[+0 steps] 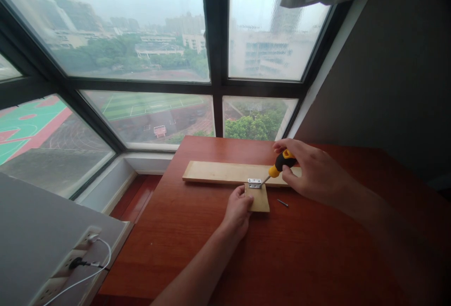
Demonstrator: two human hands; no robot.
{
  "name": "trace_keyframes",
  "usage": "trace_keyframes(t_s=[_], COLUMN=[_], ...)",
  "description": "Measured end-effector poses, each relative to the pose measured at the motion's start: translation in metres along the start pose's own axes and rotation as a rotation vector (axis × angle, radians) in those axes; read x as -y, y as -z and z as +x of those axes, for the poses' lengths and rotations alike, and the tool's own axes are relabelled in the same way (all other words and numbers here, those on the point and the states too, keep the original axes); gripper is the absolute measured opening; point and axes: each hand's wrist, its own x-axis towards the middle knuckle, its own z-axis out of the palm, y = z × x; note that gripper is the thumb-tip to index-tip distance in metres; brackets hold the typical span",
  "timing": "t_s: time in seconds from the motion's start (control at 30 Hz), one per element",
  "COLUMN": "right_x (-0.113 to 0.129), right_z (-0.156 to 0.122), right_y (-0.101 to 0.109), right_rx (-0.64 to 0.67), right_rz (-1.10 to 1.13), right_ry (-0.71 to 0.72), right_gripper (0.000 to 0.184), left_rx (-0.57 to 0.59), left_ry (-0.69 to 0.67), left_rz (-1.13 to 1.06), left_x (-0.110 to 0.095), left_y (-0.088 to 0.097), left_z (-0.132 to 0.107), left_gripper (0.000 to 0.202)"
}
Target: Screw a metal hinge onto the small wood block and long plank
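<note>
While your left hand (238, 208) rests on the red-brown desk (282, 259), its fingers press on the left edge of the small wood block (260, 199), most likely so the block cannot slide. A loose screw (282, 202) lies just right of the block, and the little silver hinge (254, 183) sits across the crack where the block meets the long board (218, 172). Your right hand (310, 172) is closed around the orange and black screwdriver (280, 163), tilted so its tip points down at the hinge, and past the board is the big window (141, 52).
</note>
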Motion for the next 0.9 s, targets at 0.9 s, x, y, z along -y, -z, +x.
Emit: trace_keyframes(t_s=[0.9], right_x=[-0.004], right_z=[-0.009], right_y=[0.0], right_rx=[-0.041], right_rz=[0.008], right_ry=[0.025], right_gripper=[0.038], left_rx=[0.027], left_ry=[-0.012], left_rz=[-0.001], left_x=[0.003], left_y=[0.003], left_z=[0.002], left_gripper=[0.041])
